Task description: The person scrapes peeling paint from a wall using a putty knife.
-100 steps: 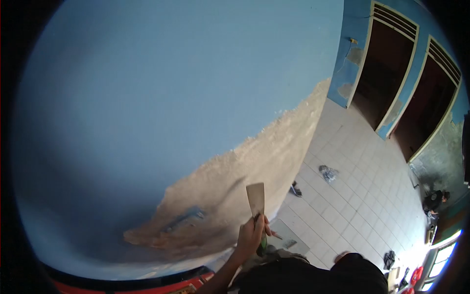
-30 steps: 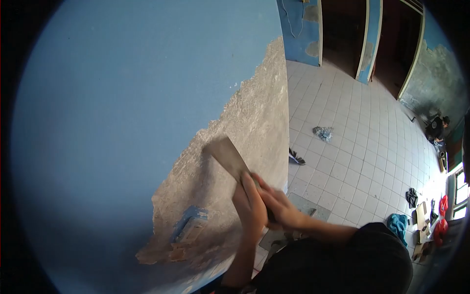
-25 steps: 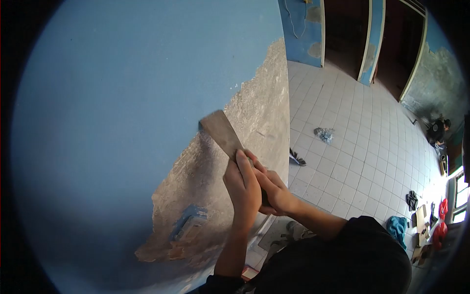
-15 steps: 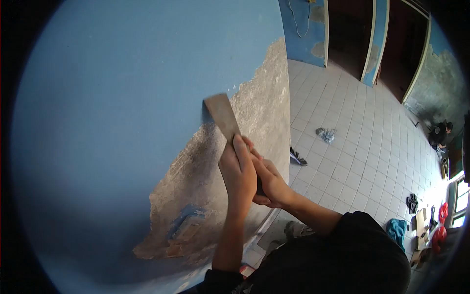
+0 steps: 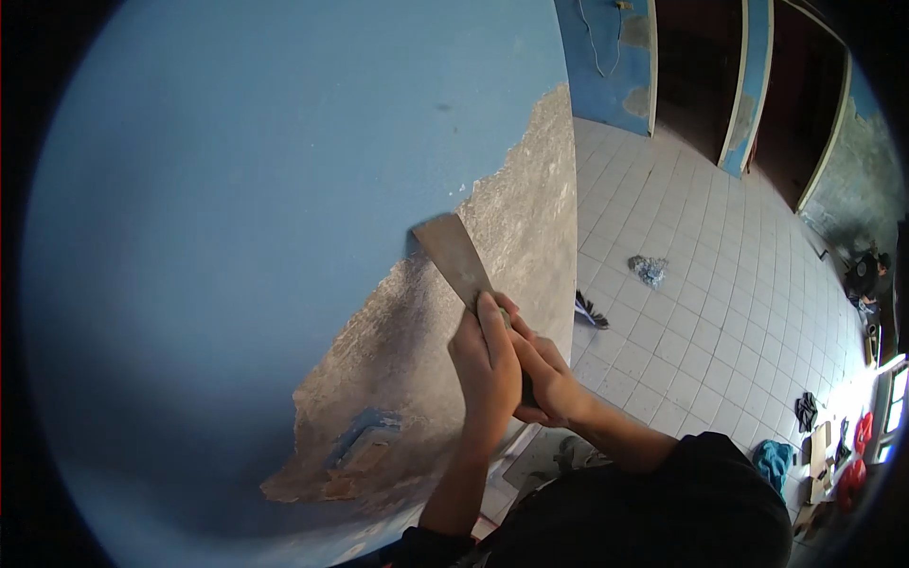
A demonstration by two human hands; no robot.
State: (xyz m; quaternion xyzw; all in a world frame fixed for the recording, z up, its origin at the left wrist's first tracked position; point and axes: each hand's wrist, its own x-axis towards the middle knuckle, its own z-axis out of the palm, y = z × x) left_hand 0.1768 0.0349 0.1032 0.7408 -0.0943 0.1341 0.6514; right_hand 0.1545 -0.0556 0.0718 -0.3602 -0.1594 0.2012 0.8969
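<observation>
Both my hands grip one paint scraper (image 5: 456, 257) with a broad metal blade and a dark handle. My left hand (image 5: 488, 369) wraps the upper handle, its thumb lying along the base of the blade. Lower and to the right, my right hand (image 5: 554, 383) is closed round the handle. The blade's wide edge meets the blue painted wall (image 5: 237, 208) at the border of a bare grey plaster patch (image 5: 516, 222). Low on that patch, a leftover bit of blue paint (image 5: 369, 421) surrounds a raised rectangular piece (image 5: 365, 454). My fingers hide most of the handle.
White floor tiles (image 5: 682, 331) stretch to the right, with a heap of paint scraps (image 5: 649, 270) and a dark brush head (image 5: 591, 310) on them. A person (image 5: 864, 279) crouches at the far right. Nearer lie a teal cloth (image 5: 774, 462), cardboard (image 5: 817, 464) and red bags (image 5: 852, 478).
Both hands and the scraper sit lower and further right in the view, the blade lower along the paint border. The whole scene has shifted slightly right.
</observation>
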